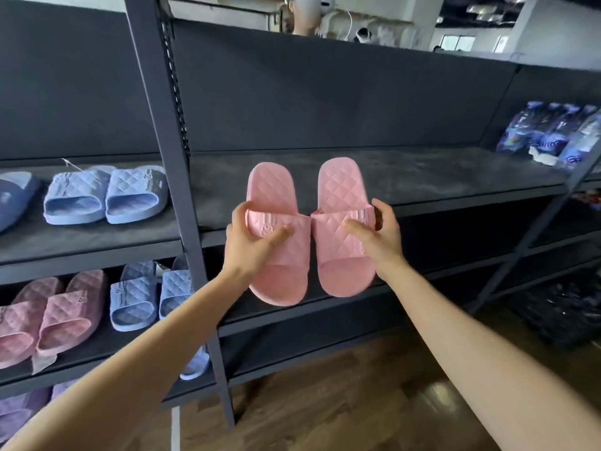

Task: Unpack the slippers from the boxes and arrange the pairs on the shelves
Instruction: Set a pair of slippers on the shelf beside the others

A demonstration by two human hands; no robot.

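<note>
Two pink quilted slippers are held side by side in the air in front of the dark shelf [406,177]. My left hand [250,239] grips the strap of the left pink slipper [276,196], thumb on top. My right hand [380,236] grips the strap of the right pink slipper [341,187] the same way. Both heels point away from me, over the shelf's front edge. On the left bay of that level stands a blue pair [104,196].
A dark metal upright [175,157] splits the rack just left of my hands. The lower left shelf holds a pink pair [48,317] and a blue pair [146,294]. Blue packaged goods [553,135] sit at the shelf's far right. Wooden floor lies below.
</note>
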